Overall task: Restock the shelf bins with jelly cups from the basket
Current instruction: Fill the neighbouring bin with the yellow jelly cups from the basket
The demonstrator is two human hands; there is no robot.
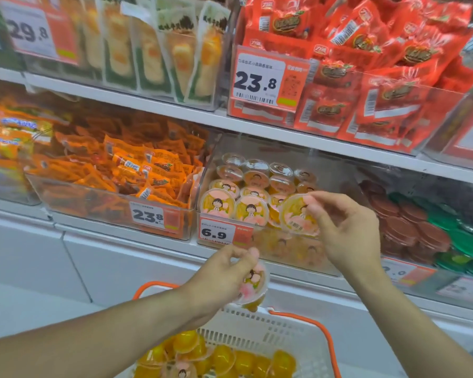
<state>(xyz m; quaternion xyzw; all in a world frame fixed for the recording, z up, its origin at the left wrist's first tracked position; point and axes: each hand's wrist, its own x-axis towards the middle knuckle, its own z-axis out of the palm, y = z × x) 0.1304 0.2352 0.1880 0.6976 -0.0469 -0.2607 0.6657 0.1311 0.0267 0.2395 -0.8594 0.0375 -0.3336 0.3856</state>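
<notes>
My right hand pinches a yellow jelly cup by its rim at the front right of the clear shelf bin, which holds several jelly cups with cartoon lids. Below it, my left hand grips another jelly cup, lid facing me, just above the white basket. The basket has orange handles and holds several yellow jelly cups.
An orange price tag reading 6.9 hangs on the bin's front. A bin of orange snack packets sits to the left, brown and green cups to the right. Red packets fill the shelf above.
</notes>
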